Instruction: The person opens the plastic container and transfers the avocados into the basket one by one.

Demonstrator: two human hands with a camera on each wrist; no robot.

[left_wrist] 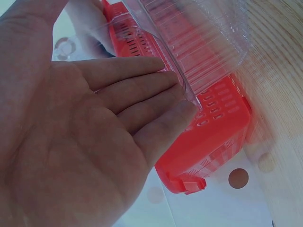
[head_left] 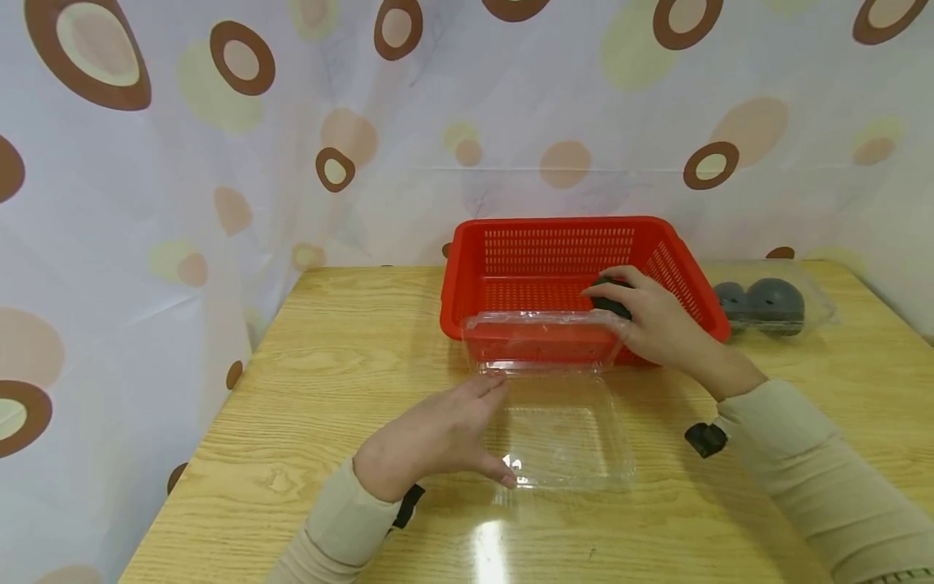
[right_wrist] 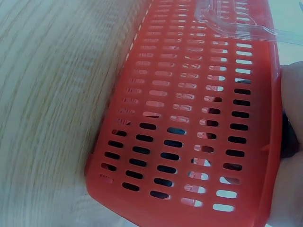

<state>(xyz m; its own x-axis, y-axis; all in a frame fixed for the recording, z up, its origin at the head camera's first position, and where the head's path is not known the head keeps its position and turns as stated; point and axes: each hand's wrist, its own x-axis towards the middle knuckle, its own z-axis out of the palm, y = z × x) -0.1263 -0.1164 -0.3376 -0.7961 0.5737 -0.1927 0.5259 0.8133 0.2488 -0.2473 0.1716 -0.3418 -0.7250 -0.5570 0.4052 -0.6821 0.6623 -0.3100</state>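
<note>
My right hand (head_left: 660, 320) grips a dark green, rounded object (head_left: 611, 297) above the front right of a red slotted basket (head_left: 569, 225). In the right wrist view only a sliver of this dark object (right_wrist: 287, 137) shows past the basket's rim, so its kind is unclear. A clear plastic clamshell box (head_left: 616, 438) lies opened in front of the basket, its lid (head_left: 543, 349) standing up against the basket's front wall. My left hand (head_left: 441, 434) is at the box's left side, thumb apart and fingers extended, fingertips by the lid's hinge edge.
Right of the basket sits another clear plastic box (head_left: 817, 304) with dark grey round things (head_left: 775, 304) inside. Dark shapes show through the basket's slots in the right wrist view; what they are cannot be told. A patterned curtain (head_left: 409, 97) hangs behind the wooden table (head_left: 350, 324).
</note>
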